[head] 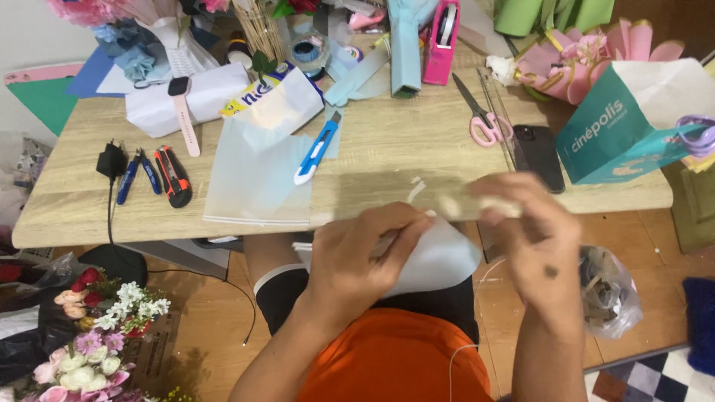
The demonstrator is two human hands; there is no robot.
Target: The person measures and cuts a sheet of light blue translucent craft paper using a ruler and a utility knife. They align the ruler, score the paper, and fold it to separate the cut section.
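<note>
Hands meet low over the near edge of the wooden table [372,149]. The left hand [357,257] is curled around a pale blue-white sheet of paper [439,260], pinching its upper edge. The right hand [532,238] grips the same sheet's top right corner, though motion blur hides the fingertips. The paper hangs just in front of the table edge, above the person's lap. On the table behind the left hand lies a second pale sheet [257,179], with a blue utility knife [316,149] at its right side. Pink-handled scissors [480,115] and a black phone [540,152] lie behind the right hand.
</note>
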